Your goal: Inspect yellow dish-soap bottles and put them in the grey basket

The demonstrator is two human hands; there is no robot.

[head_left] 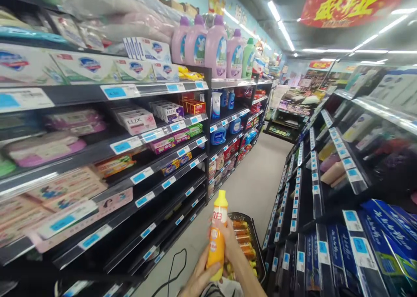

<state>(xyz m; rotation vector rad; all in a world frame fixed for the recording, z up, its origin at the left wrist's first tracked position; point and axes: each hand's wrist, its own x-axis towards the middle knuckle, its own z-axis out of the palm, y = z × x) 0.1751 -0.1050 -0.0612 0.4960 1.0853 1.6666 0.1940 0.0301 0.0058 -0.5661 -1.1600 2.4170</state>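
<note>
I hold an orange dish-soap bottle (pixel 217 236) with a yellow cap upright, low in the middle of the view. My left hand (pixel 199 276) cups its base from below, fingers curled around it. My right hand (pixel 230 241) wraps the bottle's middle from the right side. Just behind the bottle sits a black basket (pixel 257 240) holding several more orange bottles lying flat.
Shop shelves (pixel 137 175) with soap boxes and blue price tags line the left; pink detergent jugs (pixel 208 40) stand on top. Another shelf run (pixel 325 188) with blue packs lines the right. The grey aisle floor (pixel 257 175) runs ahead. A black cable (pixel 174 271) lies on the floor.
</note>
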